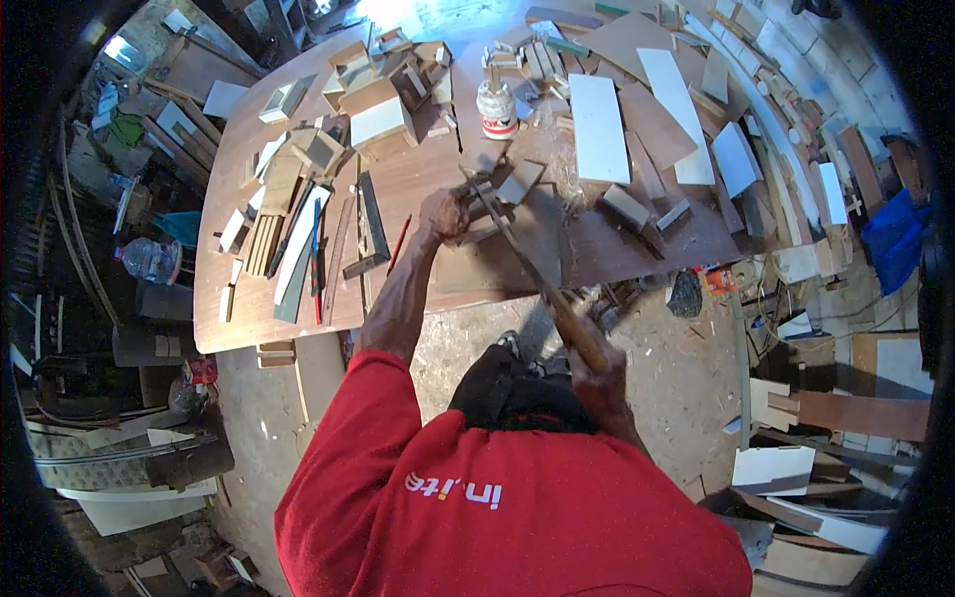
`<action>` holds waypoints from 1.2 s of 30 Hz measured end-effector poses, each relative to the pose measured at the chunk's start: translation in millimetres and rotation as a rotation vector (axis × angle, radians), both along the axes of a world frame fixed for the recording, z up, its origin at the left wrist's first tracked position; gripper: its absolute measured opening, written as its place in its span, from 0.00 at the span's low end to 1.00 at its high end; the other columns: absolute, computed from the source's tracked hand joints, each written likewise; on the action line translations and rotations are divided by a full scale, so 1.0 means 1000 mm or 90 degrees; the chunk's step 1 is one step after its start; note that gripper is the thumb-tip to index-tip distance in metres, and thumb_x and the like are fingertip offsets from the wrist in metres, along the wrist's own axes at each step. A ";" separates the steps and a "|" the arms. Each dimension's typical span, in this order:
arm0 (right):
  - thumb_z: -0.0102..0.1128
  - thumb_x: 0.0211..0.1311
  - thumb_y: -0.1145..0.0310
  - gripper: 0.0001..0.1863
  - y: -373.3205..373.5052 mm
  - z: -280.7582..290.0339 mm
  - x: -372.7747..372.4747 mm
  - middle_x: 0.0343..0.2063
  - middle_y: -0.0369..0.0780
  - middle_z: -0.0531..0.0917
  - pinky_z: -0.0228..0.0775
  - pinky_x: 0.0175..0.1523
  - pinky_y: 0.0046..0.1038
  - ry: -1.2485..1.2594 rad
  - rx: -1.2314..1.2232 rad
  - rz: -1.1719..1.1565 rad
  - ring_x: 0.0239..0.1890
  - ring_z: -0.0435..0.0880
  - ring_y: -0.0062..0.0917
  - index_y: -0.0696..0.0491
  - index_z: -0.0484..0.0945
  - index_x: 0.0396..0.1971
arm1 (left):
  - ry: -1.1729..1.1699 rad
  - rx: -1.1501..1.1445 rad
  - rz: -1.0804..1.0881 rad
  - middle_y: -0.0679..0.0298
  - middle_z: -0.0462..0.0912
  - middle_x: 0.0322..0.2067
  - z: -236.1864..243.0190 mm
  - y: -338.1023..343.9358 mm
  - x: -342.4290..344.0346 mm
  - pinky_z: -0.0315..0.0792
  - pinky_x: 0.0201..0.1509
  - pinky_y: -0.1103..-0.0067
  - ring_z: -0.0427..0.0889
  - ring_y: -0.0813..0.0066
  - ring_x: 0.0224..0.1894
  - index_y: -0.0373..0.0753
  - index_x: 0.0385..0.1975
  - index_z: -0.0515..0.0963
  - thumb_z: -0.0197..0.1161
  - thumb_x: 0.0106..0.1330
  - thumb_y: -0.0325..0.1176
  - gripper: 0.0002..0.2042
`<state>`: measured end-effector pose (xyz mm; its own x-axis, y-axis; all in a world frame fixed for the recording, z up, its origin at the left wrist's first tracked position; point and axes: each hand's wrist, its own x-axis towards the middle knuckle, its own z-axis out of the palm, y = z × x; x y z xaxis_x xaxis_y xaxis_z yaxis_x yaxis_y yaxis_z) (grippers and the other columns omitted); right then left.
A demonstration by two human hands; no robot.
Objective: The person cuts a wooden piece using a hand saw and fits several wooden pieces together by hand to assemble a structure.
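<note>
My right hand [601, 376] is closed around the wooden handle of a long, narrow handsaw [528, 257]. Its blade slants away from me, up and to the left, over the near edge of the worktable [408, 289]. At the blade's far end my left hand [444, 215] is closed on a small wood piece [479, 236], whose outline is partly hidden by the fingers and saw. Just beyond lies a small square board [521, 183]. A flat brown board [497, 261] sits beneath the saw. Left of my forearm rest a red pencil [400, 242] and a dark try square [372, 234].
A white glue tub [496, 111] with a brush stands mid-table. Small wooden boxes [382, 127] cluster at the far left, and white panels [599, 129] lie at right. Offcuts [773, 471] crowd the floor at right. A clear plastic bottle [151, 260] is at left.
</note>
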<state>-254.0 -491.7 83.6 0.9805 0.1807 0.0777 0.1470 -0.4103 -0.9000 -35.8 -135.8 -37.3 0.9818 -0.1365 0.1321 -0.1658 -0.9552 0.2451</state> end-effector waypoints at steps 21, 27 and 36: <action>0.52 0.53 0.81 0.23 -0.001 -0.006 0.012 0.37 0.51 0.84 0.76 0.44 0.31 0.062 -0.100 -0.005 0.42 0.86 0.36 0.61 0.75 0.52 | 0.015 -0.106 0.003 0.50 0.83 0.27 0.003 -0.026 -0.006 0.77 0.36 0.59 0.82 0.47 0.32 0.47 0.42 0.81 0.59 0.48 0.37 0.18; 0.56 0.55 0.76 0.20 0.004 0.000 0.008 0.27 0.49 0.82 0.73 0.34 0.29 0.032 0.064 -0.015 0.28 0.81 0.28 0.61 0.75 0.50 | 0.020 -0.057 -0.003 0.50 0.82 0.26 0.019 -0.022 -0.001 0.76 0.36 0.59 0.81 0.47 0.31 0.45 0.37 0.80 0.59 0.48 0.37 0.15; 0.52 0.48 0.81 0.22 0.004 0.001 -0.002 0.43 0.53 0.82 0.78 0.38 0.36 -0.066 -0.035 0.024 0.37 0.86 0.42 0.59 0.77 0.48 | 0.083 -0.104 0.026 0.50 0.83 0.29 0.029 -0.031 -0.018 0.75 0.37 0.59 0.82 0.47 0.33 0.43 0.38 0.80 0.59 0.49 0.35 0.15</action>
